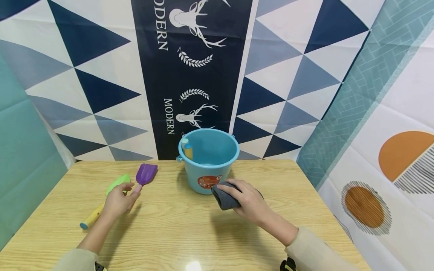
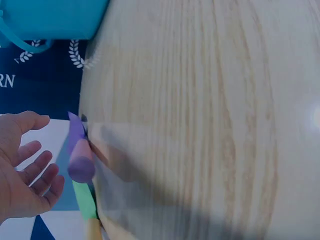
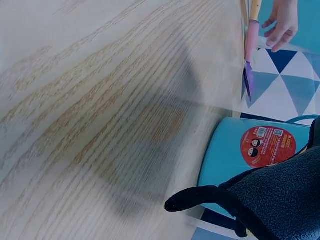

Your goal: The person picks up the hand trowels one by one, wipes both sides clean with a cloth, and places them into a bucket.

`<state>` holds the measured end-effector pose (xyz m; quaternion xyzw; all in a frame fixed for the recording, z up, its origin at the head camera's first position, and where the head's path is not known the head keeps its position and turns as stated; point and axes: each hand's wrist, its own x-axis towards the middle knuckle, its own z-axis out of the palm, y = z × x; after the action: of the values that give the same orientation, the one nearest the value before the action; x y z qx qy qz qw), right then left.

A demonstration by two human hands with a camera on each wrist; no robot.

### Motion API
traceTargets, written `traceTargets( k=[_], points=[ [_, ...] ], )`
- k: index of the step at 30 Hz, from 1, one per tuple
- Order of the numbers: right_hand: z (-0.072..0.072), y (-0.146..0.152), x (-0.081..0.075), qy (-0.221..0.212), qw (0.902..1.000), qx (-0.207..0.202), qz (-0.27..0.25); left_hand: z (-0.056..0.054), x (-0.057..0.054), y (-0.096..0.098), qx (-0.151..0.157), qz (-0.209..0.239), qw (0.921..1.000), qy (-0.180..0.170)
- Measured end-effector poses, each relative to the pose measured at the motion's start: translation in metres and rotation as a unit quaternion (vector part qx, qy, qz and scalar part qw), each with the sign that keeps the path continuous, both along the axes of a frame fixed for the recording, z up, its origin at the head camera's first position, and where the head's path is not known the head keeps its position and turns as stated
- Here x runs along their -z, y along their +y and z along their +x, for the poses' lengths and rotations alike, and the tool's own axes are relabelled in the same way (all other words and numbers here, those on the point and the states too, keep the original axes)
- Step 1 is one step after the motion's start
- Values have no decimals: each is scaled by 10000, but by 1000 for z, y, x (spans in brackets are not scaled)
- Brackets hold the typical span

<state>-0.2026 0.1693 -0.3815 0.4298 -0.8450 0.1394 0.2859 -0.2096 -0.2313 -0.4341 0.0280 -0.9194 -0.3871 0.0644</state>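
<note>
My left hand (image 1: 116, 201) hovers over a purple toy shovel (image 1: 146, 174) with a pink handle (image 2: 81, 162). Its fingers are loosely bent, and the left wrist view shows a gap between them and the handle. Beside it lies a green toy shovel (image 1: 118, 183) with a yellow handle, partly hidden by the hand. A folded dark grey cloth (image 1: 225, 198) is gripped in my right hand (image 1: 249, 201), off the table and in front of the light blue bucket (image 1: 207, 171). The right wrist view shows the fuzzy cloth (image 3: 280, 195) with its dark edging drooping.
Inside the bucket, a yellow handle (image 1: 188, 151) with a blue end and a pale green-tipped one lean against its left wall. The wood-grain table (image 1: 176, 229) meets a patterned backdrop (image 1: 190, 75) behind the bucket. Fabric panels (image 1: 30, 150) stand at both sides.
</note>
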Motion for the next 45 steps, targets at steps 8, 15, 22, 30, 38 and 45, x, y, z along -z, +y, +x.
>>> traceTargets(
  k=[8, 15, 22, 30, 38, 45],
  points=[
    [0, 0, -1, -25, 10000, 29, 26, -5, 10, -7, -227, -23, 9994, -264],
    [0, 1, 1, -62, 10000, 26, 44, -7, 18, -10, -332, -128, 9990, -269],
    [0, 2, 2, -88, 9999, 37, 63, -11, 21, -9, -326, -195, 9989, -272],
    [-2, 2, 5, 90, 9997, -142, 190, -11, 27, -7, -282, -133, 9989, -336],
    [-2, 1, 9, 159, 9989, -282, 339, -12, 31, -6, -274, -155, 9990, -323],
    [-1, 1, 8, 196, 9983, -293, 471, -16, 33, -5, -267, -231, 9991, -255]
  ],
)
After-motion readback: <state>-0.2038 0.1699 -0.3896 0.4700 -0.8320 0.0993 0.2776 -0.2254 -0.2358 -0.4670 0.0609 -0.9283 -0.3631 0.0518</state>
